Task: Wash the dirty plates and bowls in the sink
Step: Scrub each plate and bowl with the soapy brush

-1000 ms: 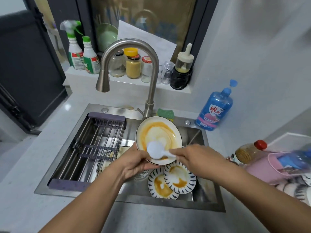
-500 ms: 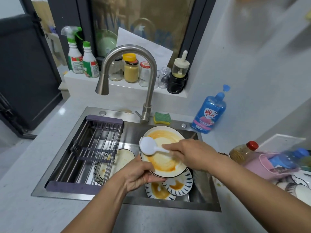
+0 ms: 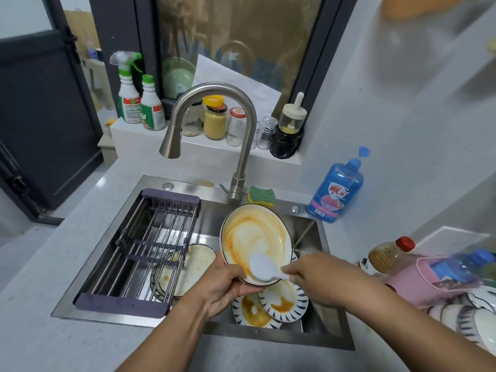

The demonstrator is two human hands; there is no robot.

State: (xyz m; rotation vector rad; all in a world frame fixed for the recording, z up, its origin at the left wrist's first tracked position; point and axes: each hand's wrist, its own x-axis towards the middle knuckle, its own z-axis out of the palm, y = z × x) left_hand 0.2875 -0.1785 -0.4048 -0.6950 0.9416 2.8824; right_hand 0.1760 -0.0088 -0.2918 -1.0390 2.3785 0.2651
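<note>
The left hand [image 3: 225, 287] grips the near rim of a sauce-smeared plate [image 3: 255, 237], holding it tilted above the sink [image 3: 188, 185]. The right hand [image 3: 319, 280] is curled round the handle of a white spoon [image 3: 261, 267], whose head lies against the plate's near part. Below them, at the sink's near right, lie two striped plates [image 3: 284, 302] with orange stains. Another dirty plate [image 3: 196, 264] sits partly under the rack [image 3: 150, 237] on the left. A sponge [image 3: 261, 196] lies by the tap [image 3: 214, 88], and a blue soap bottle [image 3: 335, 191] stands far right.
</note>
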